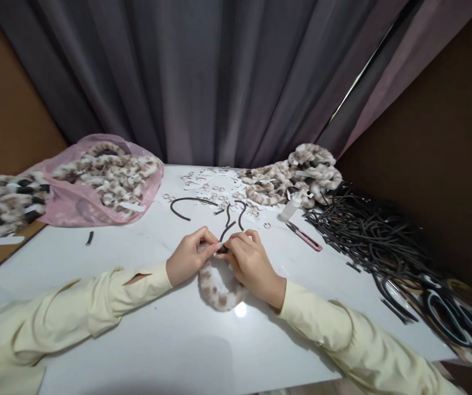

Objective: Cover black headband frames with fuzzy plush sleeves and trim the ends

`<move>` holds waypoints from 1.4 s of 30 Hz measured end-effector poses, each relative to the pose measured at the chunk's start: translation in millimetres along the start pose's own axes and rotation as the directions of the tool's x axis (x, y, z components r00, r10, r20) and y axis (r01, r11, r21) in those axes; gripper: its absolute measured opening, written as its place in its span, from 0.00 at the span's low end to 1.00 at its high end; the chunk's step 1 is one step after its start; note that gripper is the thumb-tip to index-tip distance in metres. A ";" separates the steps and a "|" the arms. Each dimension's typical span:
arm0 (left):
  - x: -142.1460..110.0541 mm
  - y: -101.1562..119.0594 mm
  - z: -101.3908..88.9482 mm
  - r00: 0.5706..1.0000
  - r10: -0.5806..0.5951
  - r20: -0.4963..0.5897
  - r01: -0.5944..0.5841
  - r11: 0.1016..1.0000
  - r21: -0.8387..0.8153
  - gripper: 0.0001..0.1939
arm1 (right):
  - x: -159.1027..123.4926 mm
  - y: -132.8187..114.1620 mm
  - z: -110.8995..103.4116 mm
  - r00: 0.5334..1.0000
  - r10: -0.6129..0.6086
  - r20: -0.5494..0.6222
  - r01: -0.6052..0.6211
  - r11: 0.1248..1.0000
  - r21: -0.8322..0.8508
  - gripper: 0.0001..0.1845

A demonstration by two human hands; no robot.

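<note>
A fluffy white ring with brown spots (pixel 220 297) hangs between my hands near the middle of the white table. My left hand (pixel 190 255) pinches it at the upper left, thumb and forefinger meeting at a small black part (pixel 222 249) at its top. Closed round the other side of that join is my right hand (pixel 256 263), its fingertips partly hiding the black part. Just beyond my fingers lie black cord pieces (pixel 226 229), one end close to the join. Whether that cord touches the ring cannot be made out.
A pink bag (pixel 75 206) full of spotted furry rings stands at the left. More rings (pixel 313 170) pile up at the back right, near a small bottle (pixel 290 208) and pink-handled tweezers (pixel 307 238). Small metal rings (pixel 215 189) lie scattered. Black cords (pixel 367 230) heap along the right.
</note>
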State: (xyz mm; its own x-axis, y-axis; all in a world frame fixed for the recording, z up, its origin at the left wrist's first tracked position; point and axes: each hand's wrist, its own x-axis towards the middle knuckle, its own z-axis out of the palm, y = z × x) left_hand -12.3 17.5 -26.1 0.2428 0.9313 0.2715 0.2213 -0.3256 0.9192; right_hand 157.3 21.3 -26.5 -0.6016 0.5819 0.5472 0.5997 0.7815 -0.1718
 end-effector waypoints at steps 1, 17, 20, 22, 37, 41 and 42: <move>0.5 0.3 -0.2 1.000 -0.010 0.001 0.010 1.000 -0.022 0.10 | -0.5 0.1 0.7 1.000 0.007 -0.004 -0.007 1.000 0.001 0.10; 1.2 1.0 -0.4 1.000 -0.020 -0.019 0.018 0.997 -0.076 0.09 | -0.1 -0.6 -0.3 0.998 0.019 -0.061 -0.012 0.995 0.103 0.11; -1.1 0.5 0.0 1.000 -0.001 -0.015 0.000 0.998 -0.059 0.08 | 0.5 -1.0 -0.9 0.998 0.022 -0.066 -0.014 0.993 0.119 0.11; -2.4 -0.7 0.3 1.000 -0.001 -0.010 0.001 0.999 -0.044 0.07 | 1.2 -1.3 -1.7 0.997 0.016 -0.072 -0.008 0.993 0.115 0.11; 2.5 3.4 -1.8 0.977 -0.202 0.066 0.209 0.971 -0.120 0.11 | 0.8 -0.6 -2.4 0.997 0.021 -0.078 -0.011 0.992 0.126 0.12; 3.2 3.1 -3.4 0.970 -0.228 0.083 0.236 0.967 -0.098 0.14 | 1.2 1.1 -1.0 0.997 0.009 -0.072 0.000 0.993 0.119 0.10; 3.9 2.3 -3.9 0.966 -0.240 0.098 0.250 0.962 -0.105 0.15 | 1.6 1.7 -1.3 0.997 -0.005 -0.077 0.013 0.994 0.106 0.09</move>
State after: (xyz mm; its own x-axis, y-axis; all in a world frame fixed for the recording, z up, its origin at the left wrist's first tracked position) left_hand -14.5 21.0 -21.8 0.2742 0.9616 0.0132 0.1744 -0.0632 0.9826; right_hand 158.0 23.3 -24.8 -0.5624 0.5588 0.6095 0.5325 0.8086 -0.2500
